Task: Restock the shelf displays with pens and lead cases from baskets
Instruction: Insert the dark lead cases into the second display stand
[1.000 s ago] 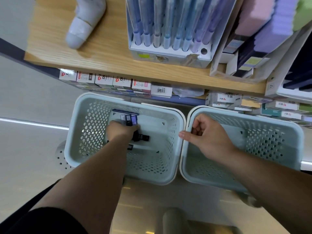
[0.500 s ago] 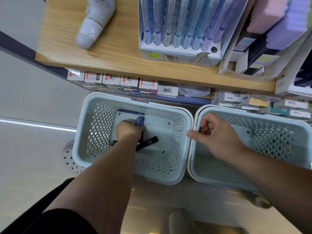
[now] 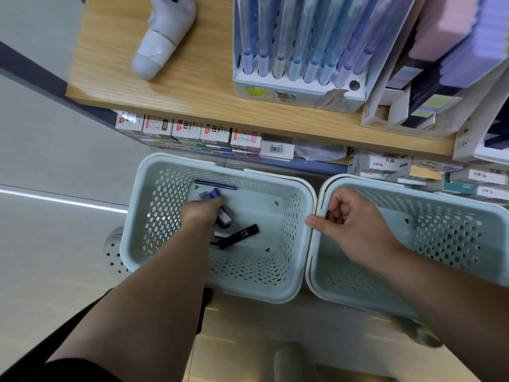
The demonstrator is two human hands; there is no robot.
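Two pale blue perforated baskets stand side by side below a wooden shelf. My left hand (image 3: 202, 212) reaches into the left basket (image 3: 135, 216) and grips several small lead cases (image 3: 210, 194); purple and grey ends stick out past my fingers. A black lead case marked HB 0.5 (image 3: 241, 235) lies loose on the basket floor beside my wrist. A dark blue pen (image 3: 215, 185) lies along the far wall. My right hand (image 3: 355, 227) holds the near-left rim of the right basket (image 3: 454, 230), fingers curled over it.
The wooden shelf (image 3: 198, 86) carries a white pen display box (image 3: 300, 89) with pastel pens, a white toy figure (image 3: 162, 37) and stacked notebooks (image 3: 440, 78). Small boxed goods (image 3: 187, 130) line the shelf below. Grey floor lies to the left.
My left hand has gathered up lead cases from the basket floor, leaving one black case lying free. My right hand has kept its hold on the rim. The view shifted slightly.
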